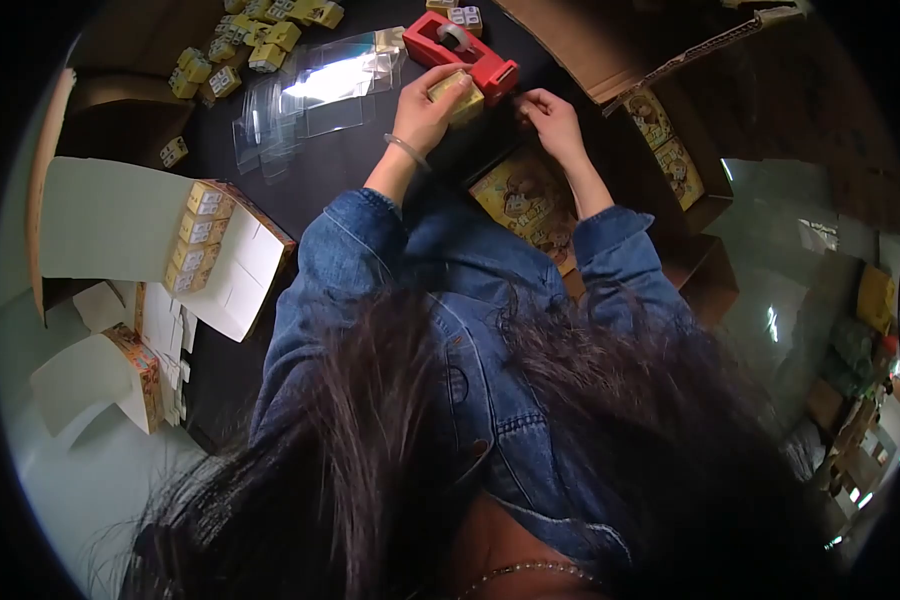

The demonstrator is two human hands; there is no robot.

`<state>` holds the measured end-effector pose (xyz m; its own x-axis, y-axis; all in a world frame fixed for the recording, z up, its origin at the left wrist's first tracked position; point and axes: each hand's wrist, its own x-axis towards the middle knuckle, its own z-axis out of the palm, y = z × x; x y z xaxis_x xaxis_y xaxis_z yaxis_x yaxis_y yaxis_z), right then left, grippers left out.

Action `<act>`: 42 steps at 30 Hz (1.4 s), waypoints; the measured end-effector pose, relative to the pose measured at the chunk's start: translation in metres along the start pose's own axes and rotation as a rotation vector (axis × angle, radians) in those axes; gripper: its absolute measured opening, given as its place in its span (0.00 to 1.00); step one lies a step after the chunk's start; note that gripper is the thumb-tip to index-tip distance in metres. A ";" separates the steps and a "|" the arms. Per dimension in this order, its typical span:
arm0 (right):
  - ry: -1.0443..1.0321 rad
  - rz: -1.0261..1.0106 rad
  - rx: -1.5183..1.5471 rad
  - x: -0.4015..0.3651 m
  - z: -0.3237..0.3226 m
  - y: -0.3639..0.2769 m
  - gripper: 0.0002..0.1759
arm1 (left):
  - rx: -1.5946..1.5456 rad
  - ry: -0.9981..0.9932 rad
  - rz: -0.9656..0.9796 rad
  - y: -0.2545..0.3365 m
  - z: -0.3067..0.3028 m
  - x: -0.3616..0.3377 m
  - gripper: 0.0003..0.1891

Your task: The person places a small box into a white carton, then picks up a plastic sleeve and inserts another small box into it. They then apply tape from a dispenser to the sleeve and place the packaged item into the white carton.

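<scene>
My left hand (428, 110), a clear bangle at its wrist, is closed around a small yellow box (460, 98). It holds the box close against the front side of a red tape dispenser (438, 42), which carries a roll of clear tape. To the right of the dispenser's cutting end, my right hand (552, 125) has thumb and fingers pinched together. Whatever is between those fingertips is too small to make out. Below the hands lies a printed yellow carton (526, 192), partly covered by my right forearm.
Clear plastic sheets (315, 95) lie left of the dispenser on the black table (220, 150). Several yellow boxes (267, 55) are heaped beyond them. An open white carton (232, 285) holds a row of yellow boxes at left. Cardboard boxes (580, 45) stand at right.
</scene>
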<state>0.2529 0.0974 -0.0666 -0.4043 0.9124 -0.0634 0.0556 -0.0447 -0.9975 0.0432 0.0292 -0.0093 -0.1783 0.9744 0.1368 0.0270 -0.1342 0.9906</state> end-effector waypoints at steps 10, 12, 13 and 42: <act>0.051 -0.201 0.018 -0.041 0.083 -0.075 0.11 | -0.199 0.044 -0.124 0.009 -0.007 -0.010 0.17; 0.163 -0.219 -0.229 -0.042 0.085 -0.083 0.18 | -0.089 0.027 -0.076 0.001 -0.011 -0.011 0.16; 0.133 -0.155 -0.170 -0.041 0.085 -0.082 0.19 | -0.102 0.001 -0.111 -0.001 -0.013 -0.012 0.16; -0.846 -0.919 -0.313 -0.059 0.461 -0.090 0.37 | 1.237 0.817 -0.158 0.065 -0.221 -0.331 0.04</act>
<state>-0.1490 -0.1398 0.0114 -0.8519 0.0122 0.5236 -0.3860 0.6612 -0.6433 -0.1135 -0.3423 0.0101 -0.7358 0.5397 0.4091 0.6769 0.6024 0.4228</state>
